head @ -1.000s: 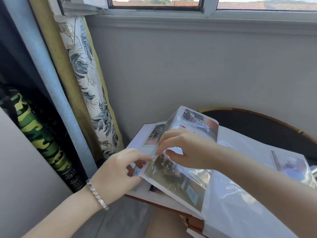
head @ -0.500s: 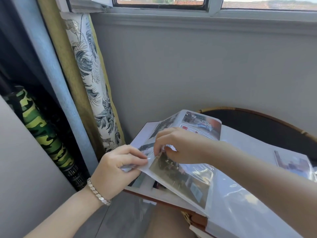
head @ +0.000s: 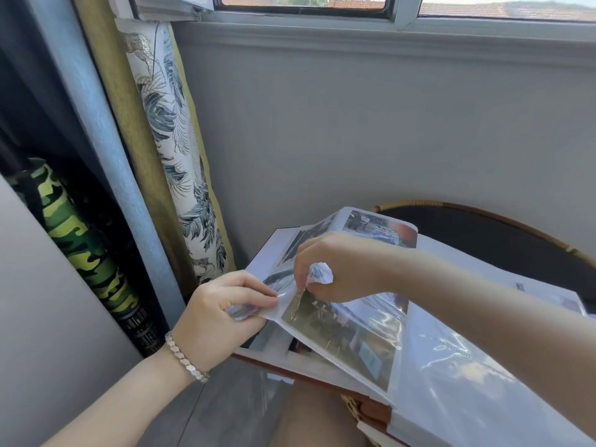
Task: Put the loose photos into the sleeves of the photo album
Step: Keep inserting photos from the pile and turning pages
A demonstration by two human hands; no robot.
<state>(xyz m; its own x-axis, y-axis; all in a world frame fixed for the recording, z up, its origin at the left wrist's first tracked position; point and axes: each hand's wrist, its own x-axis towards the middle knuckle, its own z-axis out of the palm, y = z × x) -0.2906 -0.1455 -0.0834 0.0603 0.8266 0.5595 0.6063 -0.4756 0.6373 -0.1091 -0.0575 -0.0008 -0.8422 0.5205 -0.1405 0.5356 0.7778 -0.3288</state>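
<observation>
The left hand (head: 219, 312) pinches a loose photo (head: 240, 312) at the photo album (head: 354, 333) page edge; the right hand (head: 342, 269) fingers (head: 298, 275) clamp the clear sleeve (head: 319, 275) film.

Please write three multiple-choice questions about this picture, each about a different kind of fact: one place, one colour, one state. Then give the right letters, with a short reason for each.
1. Where is the bracelet?
A. On the window sill
B. On the right wrist
C. On the wrist of the left hand

2. What colour is the tall object leaning at the far left?
A. Plain red
B. Green camouflage
C. Plain white

3. What is the right hand doing?
A. Pinching the clear sleeve of the album
B. Lying flat on the wall
C. Hanging idle

Answers:
1 C: the beads circle the wrist just below the left hand.
2 B: it shows patches of light green, dark green and black.
3 A: its thumb and fingers close on the plastic edge and lift it from the page.
</observation>
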